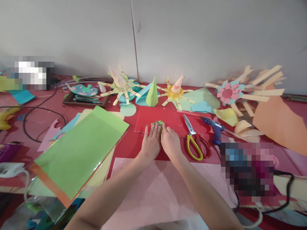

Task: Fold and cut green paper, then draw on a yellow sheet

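My left hand (151,140) lies palm down with its fingers stretched out, pressing a small green paper piece (160,122) onto a red board (144,115). Beside it, my right hand (170,140) has its fingers bent in and its index fingertip at the right edge of that piece. Most of the green paper is hidden under both hands; pointed edges show above the fingertips. To the right of my right hand lie scissors (195,143) with one yellow and one red handle, blades partly over the red board. A blue glue gun (217,132) rests just beyond them.
Green sheets in a clear sleeve (83,150) lie at left. Behind the board stand a green paper cone (152,94) and paper flowers with cones (121,83). A petalled paper flower (229,92) leans at right. Pink paper (153,188) lies in front; a black cable (26,118) loops at left.
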